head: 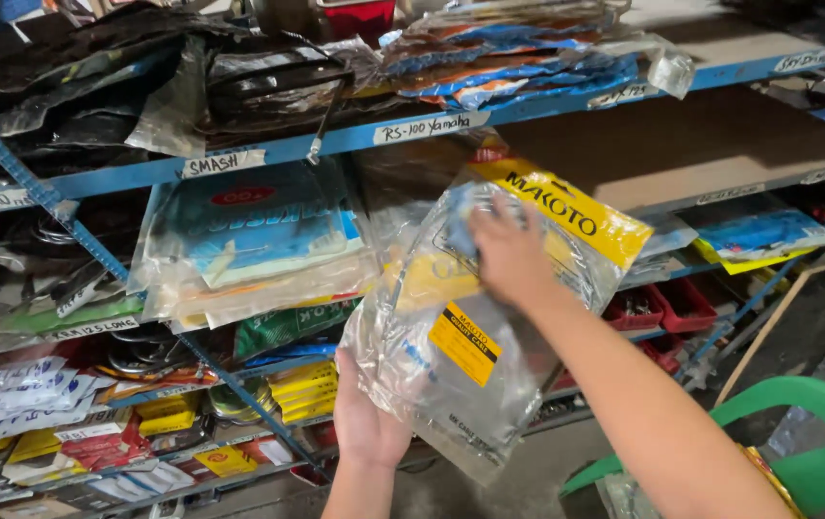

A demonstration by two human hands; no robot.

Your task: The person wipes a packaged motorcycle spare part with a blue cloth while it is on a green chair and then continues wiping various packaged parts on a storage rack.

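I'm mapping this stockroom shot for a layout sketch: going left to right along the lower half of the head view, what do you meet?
Stacked red and yellow packets on the low shelf → left hand → clear plastic packet with yellow labels → right hand → red bins → green plastic chair.

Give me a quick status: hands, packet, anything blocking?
Left hand supports clear plastic packet from below. Right hand presses its upper front. Blue shelf rack close behind; nothing between.

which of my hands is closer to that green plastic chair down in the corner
Right. The right hand rests on the clear plastic packets with yellow labels, up and left of the green plastic chair. The left hand holds the packets from below, farther left.
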